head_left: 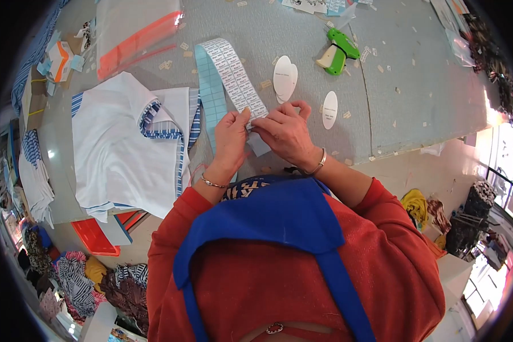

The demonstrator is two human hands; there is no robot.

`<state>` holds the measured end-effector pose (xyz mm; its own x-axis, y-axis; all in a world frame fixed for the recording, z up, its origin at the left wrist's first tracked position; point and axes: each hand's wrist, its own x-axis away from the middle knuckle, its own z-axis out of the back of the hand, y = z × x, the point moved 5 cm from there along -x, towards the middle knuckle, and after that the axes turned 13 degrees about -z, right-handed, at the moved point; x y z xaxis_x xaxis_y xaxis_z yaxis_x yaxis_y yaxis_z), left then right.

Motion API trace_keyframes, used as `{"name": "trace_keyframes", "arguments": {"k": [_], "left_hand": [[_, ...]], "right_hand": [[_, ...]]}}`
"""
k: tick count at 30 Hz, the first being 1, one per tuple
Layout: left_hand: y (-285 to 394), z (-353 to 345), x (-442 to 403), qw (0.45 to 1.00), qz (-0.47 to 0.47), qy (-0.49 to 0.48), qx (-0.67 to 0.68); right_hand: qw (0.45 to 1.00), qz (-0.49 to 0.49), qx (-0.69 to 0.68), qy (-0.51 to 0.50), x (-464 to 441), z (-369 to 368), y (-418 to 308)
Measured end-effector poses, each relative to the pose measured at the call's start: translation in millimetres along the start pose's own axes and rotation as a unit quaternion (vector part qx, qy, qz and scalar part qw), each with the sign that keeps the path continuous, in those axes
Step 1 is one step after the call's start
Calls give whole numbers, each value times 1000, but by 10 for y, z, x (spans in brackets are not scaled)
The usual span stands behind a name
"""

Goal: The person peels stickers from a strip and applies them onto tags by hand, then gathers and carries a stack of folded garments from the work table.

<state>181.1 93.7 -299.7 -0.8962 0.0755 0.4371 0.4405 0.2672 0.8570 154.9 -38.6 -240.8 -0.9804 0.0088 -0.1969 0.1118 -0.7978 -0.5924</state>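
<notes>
Bright side windows (blown out); edges fisheye-warped.

Garment workshop, cloth piles (77, 279) around.

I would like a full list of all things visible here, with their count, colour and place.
label strip: one, white, blue-green backing, between hands
oval tags: at least three, white, right of strip
tagging gun: one, green and cream, beyond tags
white garments: count unclear, blue-striped trim, left
plastic bags: count unclear, clear with red, far left
worktable: one, grey, under these
fabric piles: several, mixed colours, floor level
left hand, right hand: bare, at strip's near end
</notes>
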Motion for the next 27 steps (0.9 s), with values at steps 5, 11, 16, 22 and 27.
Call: {"name": "trace_keyframes", "arguments": {"k": [5,11,16,22,27], "left_hand": [[40,-16,-21,1000,-3,7,-17],[-21,57,-27,998,36,17,52],[-74,109,-19,997,48,9,53],[-120,191,-31,996,61,-5,57],[-118,158,16,996,66,20,55]], "right_hand": [[999,24,-37,26,-16,93,-50],[883,-330,-309,-123,-136,18,503],[884,-391,-231,-109,-390,-74,1026],[923,-364,-99,-75,-524,-70,1056],[953,-298,7,-55,-499,-113,976]]}}
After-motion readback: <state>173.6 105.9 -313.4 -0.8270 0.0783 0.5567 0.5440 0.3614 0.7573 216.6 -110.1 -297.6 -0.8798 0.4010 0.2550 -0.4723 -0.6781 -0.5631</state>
